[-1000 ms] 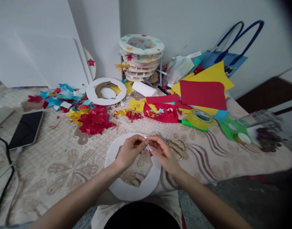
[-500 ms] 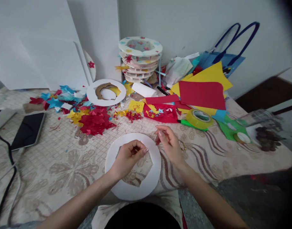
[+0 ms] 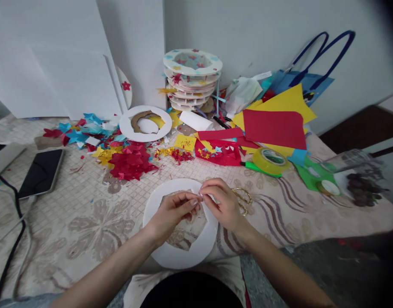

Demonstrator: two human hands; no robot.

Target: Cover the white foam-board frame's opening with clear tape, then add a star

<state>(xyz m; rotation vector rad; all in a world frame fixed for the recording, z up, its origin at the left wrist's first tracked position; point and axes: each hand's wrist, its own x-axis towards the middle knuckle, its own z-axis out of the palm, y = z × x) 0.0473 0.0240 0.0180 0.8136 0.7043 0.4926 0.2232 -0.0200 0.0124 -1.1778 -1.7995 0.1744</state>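
Observation:
My left hand (image 3: 173,214) is over a white paper ring (image 3: 173,257) at the table's near edge, thumb and fingers pinched together. My right hand (image 3: 223,205) meets it at the fingertips, also pinching. Whatever lies between the fingers is too small to make out; a pale speck shows there. The ring has a wide jagged opening, through which the patterned tablecloth (image 3: 96,226) shows. Gold-handled scissors (image 3: 243,196) lie just beyond my right hand, their blades hidden behind it.
Colourful paper stars (image 3: 132,162) are heaped at the left, near a phone (image 3: 42,173). Another white ring (image 3: 127,128) lies behind them, beside a stack of decorated rings (image 3: 193,81). Red paper (image 3: 275,128), a tape roll (image 3: 269,161) and a green pen (image 3: 260,170) lie right.
My right hand has moved left and slightly down, bringing its fingertips to those of my left hand. More of the gold scissor handles now shows. The view has shifted slightly.

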